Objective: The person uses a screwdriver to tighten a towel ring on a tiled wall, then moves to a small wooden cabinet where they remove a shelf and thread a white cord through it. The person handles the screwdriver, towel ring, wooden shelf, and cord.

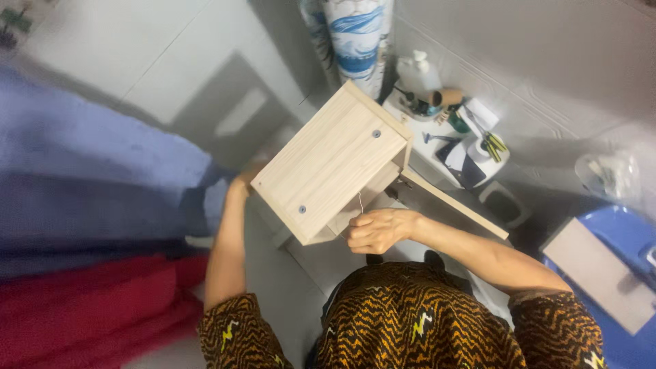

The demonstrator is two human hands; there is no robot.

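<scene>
**Half-built wooden box held off the floor, only its left edge gripped**

The person holds a pale wooden box (pixel 333 158) up in front of the body, tilted so that its broad panel with two round screw caps faces the camera. It sits in the middle of the view, above a grey tiled floor (pixel 137 41). The left hand (pixel 240 183) grips the box at its near-left edge; the fingers are hidden behind the panel, so how firmly they clasp it cannot be told. The right hand (pixel 378 230) is curled into a loose fist at the near-right underside of the box, just beside the open cavity. Whether it pinches a small fitting or the thin pale thread that hangs there cannot be told.

A loose-looking wooden slat (pixel 454 203) runs from the box's far-right corner out to the right. If the box tips further, this slat could swing or pull free at its joint, since nothing visible supports its free end.

To the far right a white stand (pixel 437 147) carries a pump bottle (pixel 418 72), tubes and small tools. The slat passes near it, and a turn of the box could sweep those things off.

With one hand bearing the weight, the box may also slip and drop onto the tiles. A blue tub (pixel 625 239) with a flat board across it stands at the right.
</scene>
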